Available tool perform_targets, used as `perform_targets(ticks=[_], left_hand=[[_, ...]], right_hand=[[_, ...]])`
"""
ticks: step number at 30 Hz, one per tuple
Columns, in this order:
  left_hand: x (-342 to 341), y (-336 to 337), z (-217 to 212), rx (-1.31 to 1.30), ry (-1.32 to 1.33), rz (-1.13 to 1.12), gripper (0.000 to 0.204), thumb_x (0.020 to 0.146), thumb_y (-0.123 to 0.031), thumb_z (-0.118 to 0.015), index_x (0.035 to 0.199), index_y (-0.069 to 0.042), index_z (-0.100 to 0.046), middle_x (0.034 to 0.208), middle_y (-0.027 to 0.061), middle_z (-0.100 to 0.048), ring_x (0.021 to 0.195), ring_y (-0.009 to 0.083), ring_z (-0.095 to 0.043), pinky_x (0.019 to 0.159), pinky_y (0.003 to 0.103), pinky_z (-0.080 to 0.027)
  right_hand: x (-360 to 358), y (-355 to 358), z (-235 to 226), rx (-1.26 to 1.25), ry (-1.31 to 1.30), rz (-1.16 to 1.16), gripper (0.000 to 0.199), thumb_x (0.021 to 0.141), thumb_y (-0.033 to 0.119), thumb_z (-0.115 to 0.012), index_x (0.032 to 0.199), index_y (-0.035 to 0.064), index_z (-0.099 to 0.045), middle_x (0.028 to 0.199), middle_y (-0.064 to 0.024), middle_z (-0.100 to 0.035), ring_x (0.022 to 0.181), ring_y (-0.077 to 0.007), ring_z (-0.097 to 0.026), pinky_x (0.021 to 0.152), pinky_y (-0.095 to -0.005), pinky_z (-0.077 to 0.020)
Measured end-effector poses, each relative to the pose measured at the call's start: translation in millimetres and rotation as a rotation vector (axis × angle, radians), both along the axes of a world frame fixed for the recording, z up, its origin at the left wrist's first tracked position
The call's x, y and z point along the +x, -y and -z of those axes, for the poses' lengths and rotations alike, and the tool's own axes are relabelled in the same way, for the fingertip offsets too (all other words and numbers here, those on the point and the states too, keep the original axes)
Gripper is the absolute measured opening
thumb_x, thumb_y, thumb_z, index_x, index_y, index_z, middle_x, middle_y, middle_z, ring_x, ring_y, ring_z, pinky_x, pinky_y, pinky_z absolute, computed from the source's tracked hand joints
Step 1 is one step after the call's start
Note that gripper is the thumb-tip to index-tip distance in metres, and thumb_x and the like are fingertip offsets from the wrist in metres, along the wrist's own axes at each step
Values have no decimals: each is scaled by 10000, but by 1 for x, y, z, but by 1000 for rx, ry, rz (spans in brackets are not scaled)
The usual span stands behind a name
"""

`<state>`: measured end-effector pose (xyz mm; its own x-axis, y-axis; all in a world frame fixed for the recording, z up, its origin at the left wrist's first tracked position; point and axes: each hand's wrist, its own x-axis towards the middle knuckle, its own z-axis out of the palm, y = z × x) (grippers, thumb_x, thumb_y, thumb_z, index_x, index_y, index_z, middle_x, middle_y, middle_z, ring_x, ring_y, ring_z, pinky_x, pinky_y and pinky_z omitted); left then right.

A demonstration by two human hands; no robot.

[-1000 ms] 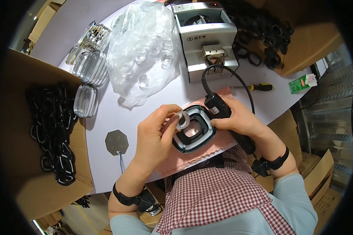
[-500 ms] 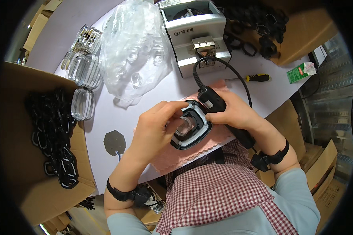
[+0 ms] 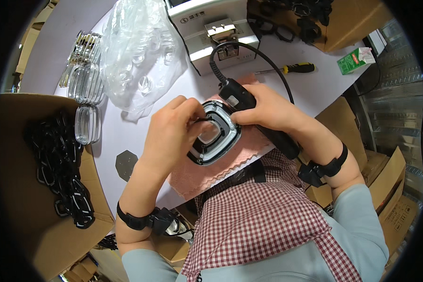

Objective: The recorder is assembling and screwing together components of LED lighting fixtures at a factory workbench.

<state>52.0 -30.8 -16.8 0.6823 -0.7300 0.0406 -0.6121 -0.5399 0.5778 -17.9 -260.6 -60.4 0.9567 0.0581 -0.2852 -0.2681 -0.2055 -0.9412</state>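
Observation:
In front of me a rounded-square housing [image 3: 228, 141], silver and black with a clear window [image 3: 209, 133] in its middle, lies on a pink cloth [image 3: 249, 146]. The fingers of my left hand [image 3: 171, 129] are pinched together over the housing's left side. A thin dark bit shows at the fingertips, too small to name. My right hand [image 3: 268, 109] is wrapped round a black corded electric screwdriver [image 3: 278, 141], which slants across the cloth. My right thumb rests at the housing's right edge.
At the back stands a white machine [image 3: 202, 33], beside a bag of clear parts [image 3: 141, 56]. Clear covers [image 3: 87, 124] are stacked at left, next to a carton of black frames [image 3: 98, 188]. A yellow-black screwdriver [image 3: 298, 68] and green drink carton [image 3: 356, 61] lie at right.
The whole view has shifted, so the table things sit further up and left. My left fingers have moved over the housing toward its upper left side. My right hand keeps its hold.

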Motion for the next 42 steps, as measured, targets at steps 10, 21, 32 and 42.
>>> perform_targets(ticks=[10, 21, 32, 42], left_hand=[[-6, -5, 2, 49, -22, -81, 145, 803, -53, -819, 859, 19, -706, 767, 100, -666, 642, 170, -644, 604, 300, -506], [-7, -6, -3, 88, 27, -45, 174, 783, -91, -836, 864, 11, -721, 757, 100, -659, 614, 195, -607, 599, 333, -495], [-3, -5, 11, 157, -362, -144, 535, 803, -253, -847, 1200, -14, -581, 1089, 187, -576, 1040, 324, -575, 930, 413, -480], [3, 4, 1, 427, -277, -177, 599, 748, -338, -849, 1213, -83, -571, 1123, 180, -589, 1092, 362, -583, 923, 462, -484]], right_hand=[[0, 1, -5, 71, -86, -32, 347, 758, 199, -759, 1000, -39, -686, 758, -62, -675, 658, -130, -634, 636, -277, -508], [-4, 1, 1, 17, -13, -26, 391, 718, 225, -760, 969, -66, -689, 773, -109, -702, 687, -159, -655, 655, -291, -519], [-2, 3, -2, -6, 4, -61, 413, 724, 208, -747, 1015, -76, -678, 788, -111, -698, 702, -161, -651, 674, -292, -520], [-1, -10, -13, -86, 240, -89, 475, 729, 191, -750, 1147, -22, -675, 925, -97, -697, 868, -181, -649, 806, -320, -513]])
